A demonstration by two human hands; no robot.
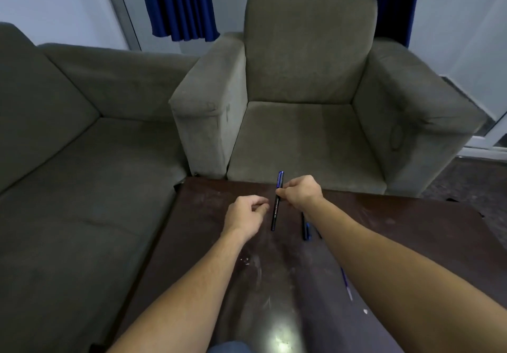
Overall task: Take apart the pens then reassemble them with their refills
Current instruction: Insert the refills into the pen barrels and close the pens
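A dark brown table sits in front of the person, and both bare arms reach out over it. Close to the person, on the table by the right forearm, lies a thin blue refill with a pale tip. A bit farther along the table, partly hidden under the right arm, lie some more dark pen parts; how many there are is hard to tell.

Above the middle of the table, the left hand floats with nothing in it. Its fingers are curled in loosely, with the thumb close to the fingertips. Just beside it, the right hand pinches a black and blue pen around its middle. The pen stands almost straight up above the table, with its blue end on top.

Past the far edge of the table stands a grey armchair. A grey sofa sits beside the table. Behind the armchair hang blue curtains.
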